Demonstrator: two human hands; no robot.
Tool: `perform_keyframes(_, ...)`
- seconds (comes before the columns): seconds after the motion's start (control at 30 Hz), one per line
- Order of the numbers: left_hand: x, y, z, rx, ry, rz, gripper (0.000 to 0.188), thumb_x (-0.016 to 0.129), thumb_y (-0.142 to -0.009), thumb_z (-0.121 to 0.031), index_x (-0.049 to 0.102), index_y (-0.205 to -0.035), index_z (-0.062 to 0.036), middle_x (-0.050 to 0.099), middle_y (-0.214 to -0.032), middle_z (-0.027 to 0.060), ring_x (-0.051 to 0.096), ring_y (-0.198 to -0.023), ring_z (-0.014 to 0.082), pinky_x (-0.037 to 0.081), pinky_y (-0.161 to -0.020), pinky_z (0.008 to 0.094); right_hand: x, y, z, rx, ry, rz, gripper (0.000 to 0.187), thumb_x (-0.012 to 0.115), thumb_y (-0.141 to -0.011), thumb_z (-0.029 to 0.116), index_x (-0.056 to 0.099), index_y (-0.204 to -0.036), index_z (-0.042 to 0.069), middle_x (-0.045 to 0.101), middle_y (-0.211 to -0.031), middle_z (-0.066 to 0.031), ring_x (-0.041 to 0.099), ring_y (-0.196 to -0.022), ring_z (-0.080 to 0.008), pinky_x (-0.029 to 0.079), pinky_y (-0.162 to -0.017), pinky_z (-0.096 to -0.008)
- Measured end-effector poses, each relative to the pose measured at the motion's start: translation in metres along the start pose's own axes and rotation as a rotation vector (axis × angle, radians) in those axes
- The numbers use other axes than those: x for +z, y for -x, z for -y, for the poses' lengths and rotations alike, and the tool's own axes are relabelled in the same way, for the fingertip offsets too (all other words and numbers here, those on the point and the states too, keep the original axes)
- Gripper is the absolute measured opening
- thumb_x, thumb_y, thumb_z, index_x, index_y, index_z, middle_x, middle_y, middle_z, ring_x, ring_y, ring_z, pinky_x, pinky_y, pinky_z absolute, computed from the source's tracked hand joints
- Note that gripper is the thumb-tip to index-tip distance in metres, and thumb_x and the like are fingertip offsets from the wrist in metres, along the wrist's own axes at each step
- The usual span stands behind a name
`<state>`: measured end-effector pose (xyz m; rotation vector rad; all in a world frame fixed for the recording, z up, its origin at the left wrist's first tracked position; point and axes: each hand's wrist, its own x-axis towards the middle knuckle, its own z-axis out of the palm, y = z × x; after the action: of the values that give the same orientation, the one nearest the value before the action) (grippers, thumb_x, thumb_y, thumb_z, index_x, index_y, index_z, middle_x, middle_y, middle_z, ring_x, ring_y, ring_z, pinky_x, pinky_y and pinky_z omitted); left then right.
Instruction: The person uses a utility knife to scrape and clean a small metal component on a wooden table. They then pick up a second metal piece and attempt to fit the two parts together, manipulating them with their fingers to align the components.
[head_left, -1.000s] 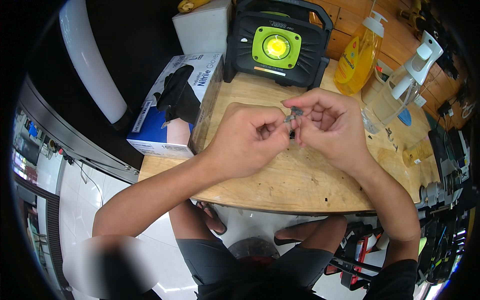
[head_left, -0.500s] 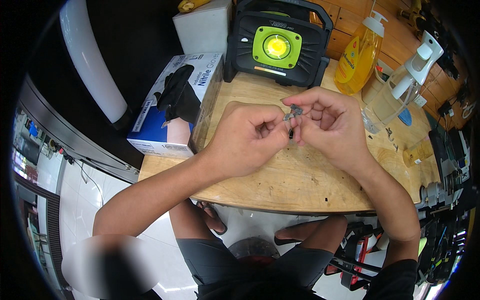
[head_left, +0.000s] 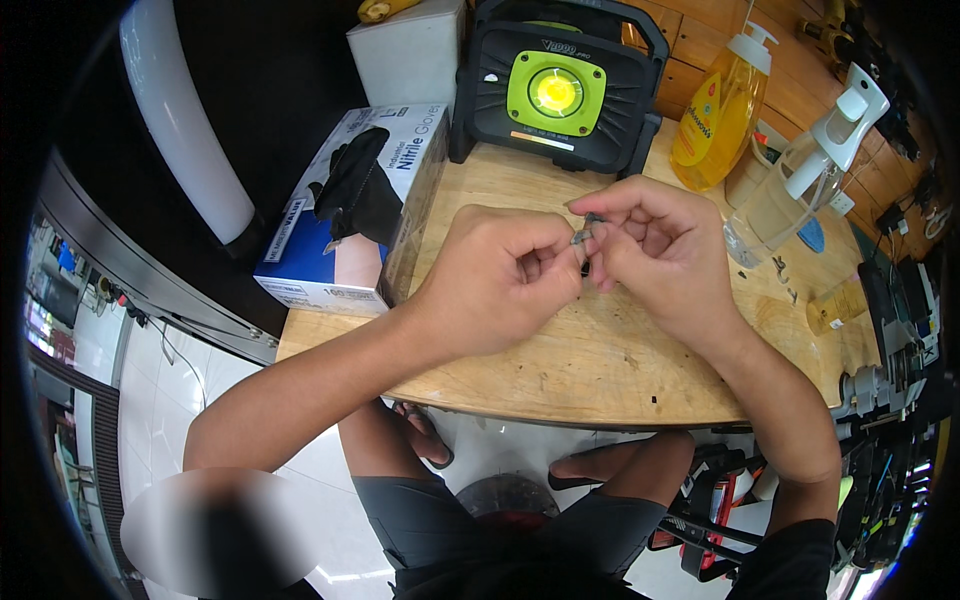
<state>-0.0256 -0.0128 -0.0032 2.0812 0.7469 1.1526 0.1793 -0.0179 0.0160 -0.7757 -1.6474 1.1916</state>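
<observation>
Both my hands meet above the middle of a wooden tabletop (head_left: 610,370). My left hand (head_left: 495,285) and my right hand (head_left: 655,255) pinch one small grey metal part (head_left: 586,232) between their fingertips. The part is tiny and mostly hidden by my fingers, so its shape is unclear. My forearms come in from the lower edge, the left one from the lower left.
A blue-and-white box of black gloves (head_left: 350,205) lies at the table's left edge. A black work light with a green lamp (head_left: 555,90) stands at the back. A yellow pump bottle (head_left: 718,110) and a clear spray bottle (head_left: 800,185) stand at the right, with small hooks (head_left: 780,268) beside them.
My hands stay together over the table; the fingers have shifted slightly around the small part. Nothing else has moved.
</observation>
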Motion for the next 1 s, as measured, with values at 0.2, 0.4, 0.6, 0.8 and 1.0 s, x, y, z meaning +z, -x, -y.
perform_keyframes(0.2, 0.001, 0.0001, -0.002, -0.058, 0.065, -0.023, 0.021, 0.066, -0.097, -0.011, 0.065, -0.08, 0.0015, 0.051, -0.062, -0.0042, 0.042, -0.06, 0.0014, 0.034, -0.051, 0.023, 0.0021, 0.001, -0.0028, -0.046, -0.047, -0.019, 0.024, 0.062, -0.092, -0.009, 0.066, -0.115, -0.005, 0.069, -0.098, -0.0039, 0.066, -0.087, -0.0058, 0.053, -0.075, -0.02)
perform_keyframes(0.4, -0.0007, 0.0006, -0.0016, -0.024, 0.038, -0.003, 0.021, 0.067, -0.097, -0.011, 0.064, -0.08, 0.0012, 0.05, -0.063, -0.0041, 0.042, -0.06, 0.0016, 0.034, -0.051, 0.0233, 0.005, 0.0014, -0.003, -0.063, -0.038, -0.03, 0.025, 0.061, -0.09, -0.011, 0.066, -0.114, -0.006, 0.069, -0.098, -0.0037, 0.065, -0.089, -0.005, 0.052, -0.076, -0.0198)
perform_keyframes(0.6, 0.0005, 0.0, -0.0006, 0.032, 0.002, -0.017, 0.022, 0.068, -0.096, -0.012, 0.064, -0.079, 0.0017, 0.052, -0.062, -0.0025, 0.044, -0.06, 0.0025, 0.036, -0.051, 0.0237, 0.0028, 0.0013, -0.0032, -0.066, -0.032, -0.01, 0.022, 0.063, -0.091, -0.009, 0.066, -0.112, -0.005, 0.069, -0.097, -0.0031, 0.064, -0.087, -0.0041, 0.052, -0.076, -0.0192)
perform_keyframes(0.8, 0.0011, 0.0007, 0.0005, 0.04, 0.017, -0.011, 0.023, 0.068, -0.096, -0.012, 0.064, -0.079, 0.002, 0.053, -0.063, -0.0011, 0.044, -0.06, 0.0028, 0.036, -0.051, 0.0239, 0.0026, 0.0015, 0.0001, -0.037, -0.003, -0.007, 0.02, 0.062, -0.09, -0.008, 0.067, -0.109, -0.005, 0.068, -0.095, -0.0025, 0.064, -0.085, -0.0037, 0.052, -0.075, -0.0189)
perform_keyframes(1.0, -0.0005, 0.0008, 0.0014, 0.035, -0.002, -0.002, 0.023, 0.068, -0.096, -0.013, 0.064, -0.079, 0.0017, 0.053, -0.063, -0.0005, 0.044, -0.059, 0.0034, 0.035, -0.051, 0.0242, 0.0036, 0.0017, 0.0012, -0.042, -0.019, -0.009, 0.02, 0.061, -0.091, -0.008, 0.067, -0.11, -0.005, 0.069, -0.096, -0.0026, 0.064, -0.086, -0.004, 0.052, -0.075, -0.0193)
